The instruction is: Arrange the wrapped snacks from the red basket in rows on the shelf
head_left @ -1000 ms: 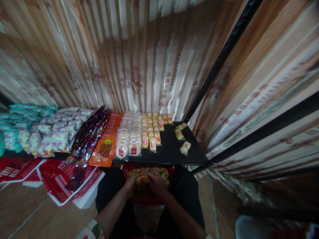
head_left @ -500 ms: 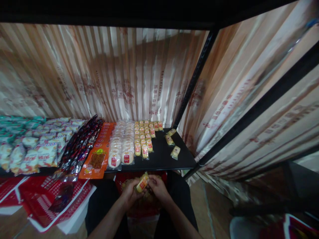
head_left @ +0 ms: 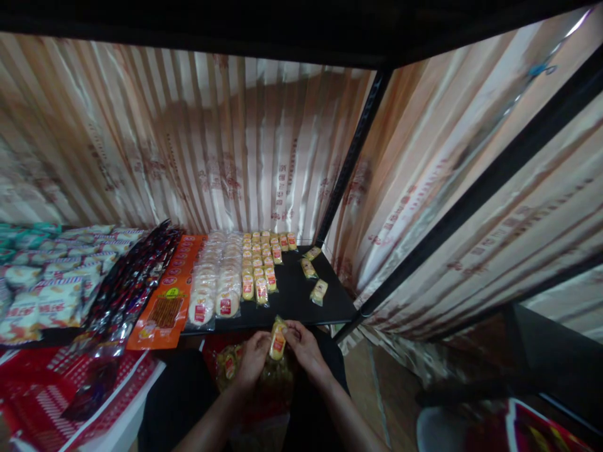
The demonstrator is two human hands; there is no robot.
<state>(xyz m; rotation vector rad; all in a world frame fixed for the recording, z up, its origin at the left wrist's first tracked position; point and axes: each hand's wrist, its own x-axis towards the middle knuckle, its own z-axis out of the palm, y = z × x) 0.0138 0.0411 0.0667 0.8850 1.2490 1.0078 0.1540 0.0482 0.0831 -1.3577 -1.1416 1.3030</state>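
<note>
Between my two hands is a small yellow wrapped snack pack (head_left: 277, 341) with a red label, held nearly upright. The fingers of my left hand (head_left: 254, 356) close on its left side. My right hand (head_left: 304, 351) pinches its upper right edge. Below them, between my knees, more yellow packs (head_left: 229, 364) lie in a red container, partly hidden by my arms. On the black shelf (head_left: 294, 295) just ahead, rows of similar yellow packs (head_left: 261, 290) stand beside clear packs of round white crackers (head_left: 228, 302). Three loose yellow packs (head_left: 319, 291) lie farther right.
Left along the shelf are an orange snack bag (head_left: 162, 307), dark shiny packets (head_left: 127, 282) and white snack bags (head_left: 59, 298). A red basket (head_left: 113, 389) sits at lower left. A black post (head_left: 353, 157) rises at the shelf's right corner, before a pleated curtain (head_left: 211, 138).
The held yellow pack has turned from tilted to nearly upright, with its label toward me. My left hand has shifted its hold. The view has swung slightly to the right.
</note>
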